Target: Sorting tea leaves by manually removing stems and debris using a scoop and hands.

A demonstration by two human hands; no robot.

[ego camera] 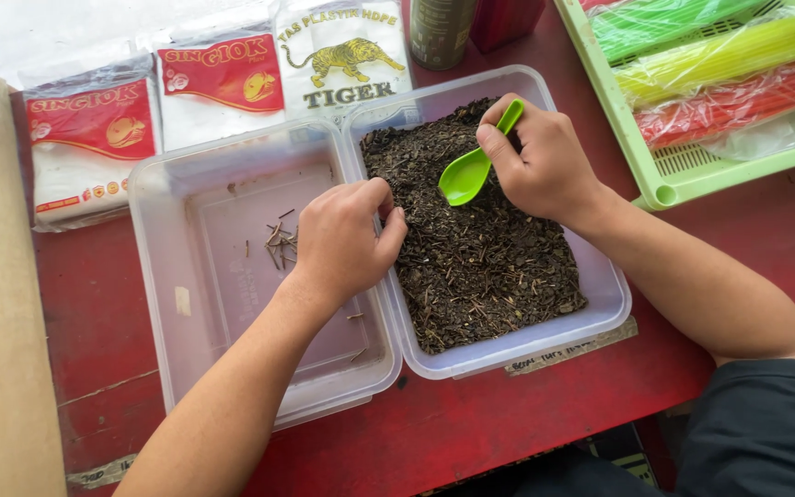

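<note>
Left hand [347,241] nearest, curled, fingertips pinched together over the shared rim between near-empty clear tub [186,304] and tub of dried tea leaves [480,248]. Right hand [545,166] farther, gripping green plastic scoop [473,166], long axis slanting, bowl toward left hand, above leaves near far edge.

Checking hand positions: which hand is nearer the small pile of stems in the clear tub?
Left. The left hand hovers right beside the stems; the right hand holds the green spoon over the other tub.

The right hand [545,166] holds a green spoon [473,166] over a tub of dried leaves [480,267]; at nine o'clock, the left hand [347,241] straddles both tubs' rims.
</note>
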